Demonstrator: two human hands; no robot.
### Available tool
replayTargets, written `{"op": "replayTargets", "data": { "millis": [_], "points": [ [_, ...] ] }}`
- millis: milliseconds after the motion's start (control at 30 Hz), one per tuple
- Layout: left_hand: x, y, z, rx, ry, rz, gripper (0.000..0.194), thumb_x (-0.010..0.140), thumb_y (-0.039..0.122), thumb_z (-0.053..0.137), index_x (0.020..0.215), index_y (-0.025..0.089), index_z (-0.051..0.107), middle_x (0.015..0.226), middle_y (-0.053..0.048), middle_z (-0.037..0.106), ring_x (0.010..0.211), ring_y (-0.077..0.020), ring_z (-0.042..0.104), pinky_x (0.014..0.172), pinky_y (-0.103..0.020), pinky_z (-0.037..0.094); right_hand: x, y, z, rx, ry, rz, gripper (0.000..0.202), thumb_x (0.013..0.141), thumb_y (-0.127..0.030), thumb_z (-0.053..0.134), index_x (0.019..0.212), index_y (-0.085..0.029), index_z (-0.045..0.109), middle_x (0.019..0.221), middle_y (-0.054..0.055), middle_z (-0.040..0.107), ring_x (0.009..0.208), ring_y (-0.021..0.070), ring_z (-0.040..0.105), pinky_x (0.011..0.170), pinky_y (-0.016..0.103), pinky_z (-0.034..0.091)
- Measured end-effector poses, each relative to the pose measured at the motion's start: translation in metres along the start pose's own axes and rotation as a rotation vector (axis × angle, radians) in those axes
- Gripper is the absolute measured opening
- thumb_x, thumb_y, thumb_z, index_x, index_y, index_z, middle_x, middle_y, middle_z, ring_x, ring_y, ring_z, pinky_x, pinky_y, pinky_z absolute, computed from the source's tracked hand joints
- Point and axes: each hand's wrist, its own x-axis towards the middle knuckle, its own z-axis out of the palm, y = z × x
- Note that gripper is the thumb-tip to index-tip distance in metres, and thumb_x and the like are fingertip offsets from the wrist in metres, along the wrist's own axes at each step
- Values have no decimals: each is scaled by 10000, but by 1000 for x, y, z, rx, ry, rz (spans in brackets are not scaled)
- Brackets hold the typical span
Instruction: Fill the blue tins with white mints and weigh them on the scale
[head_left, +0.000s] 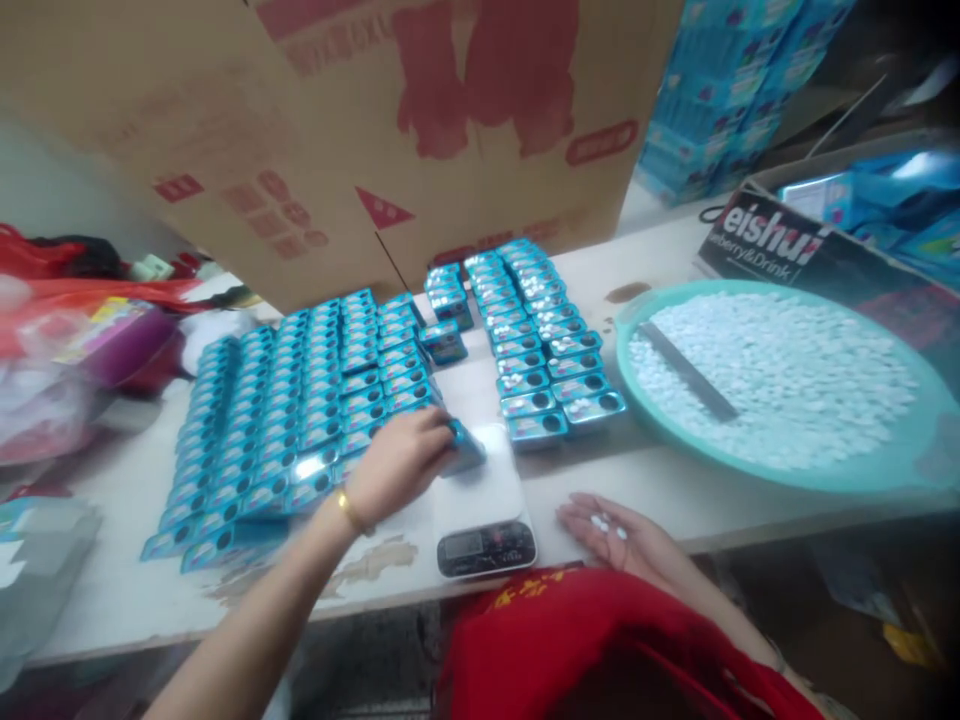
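Blue and glossy, a small oblong box (pixel 468 449) is at the centre of the frame, at the upper edge of a white flat scale (pixel 486 490). My left hand (pixel 401 460) has its fingers closed over it from the left. I judge it light, fairly stiff and a little slippery, best taken by its two long sides. At lower right of centre, my right hand (pixel 619 538) lies palm up, loosely open, cupping a few small white tablets (pixel 609 525) that could roll off. Farther right, a pale green plastic basin (pixel 750 477) holds many more. My fingers hide much of the box; I cannot tell whether it touches the scale, and the display is unreadable.
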Motion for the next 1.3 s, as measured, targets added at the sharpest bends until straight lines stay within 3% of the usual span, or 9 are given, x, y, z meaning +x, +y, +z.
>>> {"op": "replayTargets", "data": {
  "millis": [100,200,367,433,567,800,933,1100,1300],
  "points": [
    [-15,20,22,6,-41,-15,213,915,286,446,809,179,597,942,-78,607,829,-178,571,717,-297,454,-3,-1,2,-18,-4,13,194,810,-187,631,975,-90,663,1047,144,711,1049,234,649,959,307,502],
    [-12,18,24,-42,-26,-9,208,898,372,484,911,193,589,985,-75,624,865,-200,580,762,-330,464,-5,-1,4,-31,-28,10,207,806,-204,643,973,-83,663,1050,159,707,1054,238,647,965,309,497],
    [38,-37,11,46,136,-235,292,917,238,396,1163,198,548,1192,-96,580,1097,-229,529,959,-393,417,-5,-2,7,-42,-49,-3,218,807,-225,643,964,-77,670,1042,166,708,1060,240,644,978,316,488],
    [68,-68,15,196,90,-432,406,873,121,373,1243,200,520,1372,-111,456,1270,-276,404,1043,-462,334,-8,-4,9,-39,-52,-24,218,813,-234,635,958,-74,672,1041,167,709,1056,239,645,972,313,492],
    [115,-114,39,225,4,-544,452,744,31,450,1149,160,605,1447,-160,367,1365,-369,265,1073,-612,204,-16,-10,12,-21,-9,-63,205,812,-209,629,956,-70,675,1046,174,707,1060,240,643,928,298,520],
    [142,-115,54,223,-5,-544,447,771,53,426,1180,154,575,1510,-133,258,1416,-346,136,1106,-629,33,-23,-16,16,-19,44,-84,185,811,-198,626,957,-95,675,1049,148,709,1066,239,640,920,308,527],
    [123,-107,29,194,54,-505,423,820,100,409,1220,147,539,1498,-131,273,1413,-333,153,1112,-617,48,-21,-13,16,-41,30,-38,198,820,-191,609,989,-106,669,1063,141,703,1056,223,642,916,297,520],
    [53,-85,-6,-1,203,-238,382,903,317,418,1229,156,535,1334,-105,492,1245,-250,451,1074,-480,315,-15,-9,5,-86,68,-13,205,783,-136,633,983,-156,672,857,53,710,787,141,680,692,205,545],
    [-33,-36,-2,-107,319,-206,326,911,330,465,1195,200,559,1177,-70,595,1112,-200,554,979,-371,444,-14,-1,3,-92,117,24,187,769,-188,670,956,-189,662,827,27,669,720,126,640,653,218,531]
  ]
}}
